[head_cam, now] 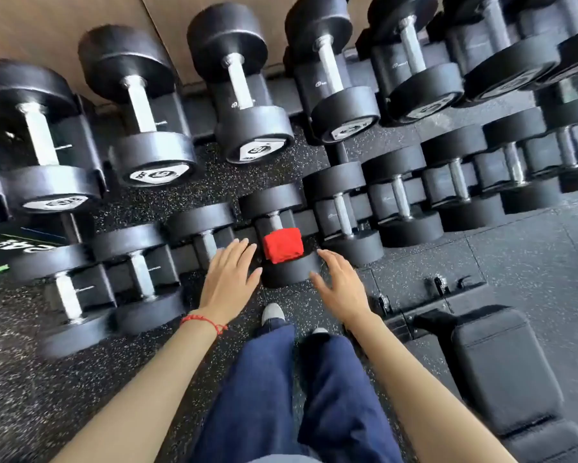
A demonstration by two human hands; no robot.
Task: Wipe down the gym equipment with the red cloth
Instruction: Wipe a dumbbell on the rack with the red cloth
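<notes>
A folded red cloth (283, 245) lies draped over the handle of a black dumbbell (289, 270) on the lower tier of the rack. My left hand (229, 279), fingers straight and together, hovers just left of the cloth. On the other side, my right hand (339, 285) is spread and relaxed beside the dumbbell's near head. Neither hand holds anything. Whether the fingertips touch the dumbbell is unclear.
Two tiers of black dumbbells with chrome handles fill the rack, larger ones (244, 85) on top, smaller ones (140, 275) below. A black padded bench (494, 372) stands at the right. My legs in blue trousers (297, 389) stand on speckled rubber floor (23, 389).
</notes>
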